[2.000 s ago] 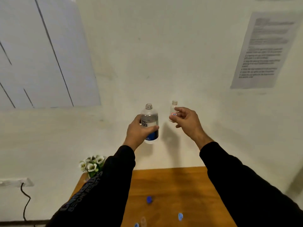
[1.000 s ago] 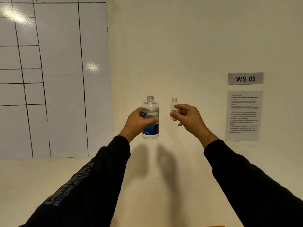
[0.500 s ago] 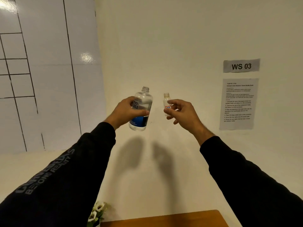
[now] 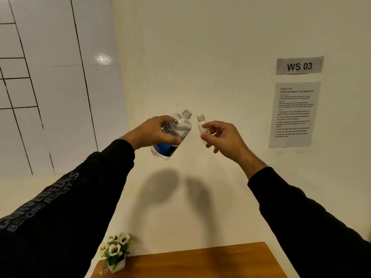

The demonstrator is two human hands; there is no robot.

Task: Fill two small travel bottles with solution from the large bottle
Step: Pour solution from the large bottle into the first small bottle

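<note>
Head view: two arms in black sleeves are seen raised in front of a pale wall. The large bottle (image 4: 172, 135), clear with a blue label band near its base, is gripped by the left hand (image 4: 154, 133), whose fingers (image 4: 176, 141) and thumb are wrapped round its middle. The bottle is held in the air, uncapped, and tilted so that its open neck leans up and to the right. Liquid is seen in its lower part.

The small travel bottle (image 4: 201, 125) is pinched near its base by the right hand (image 4: 220, 137), between thumb and curled fingers (image 4: 206, 127). It is held roughly upright, uncapped, just to the right of the large bottle's neck. The two openings are close together but apart. How full the small bottle is cannot be told.

Grey lettering is seen along the left sleeve (image 4: 60, 213). A wooden tabletop (image 4: 200, 261) is seen at the bottom edge, well below both hands. A small pot of white flowers (image 4: 115, 251) is stood at its back left corner. On the wall to the right, a sign reading "WS 03" (image 4: 299, 65) is fixed above a printed instruction sheet (image 4: 293, 114). A white board with black grid lines (image 4: 50, 83) is mounted on the left.
</note>
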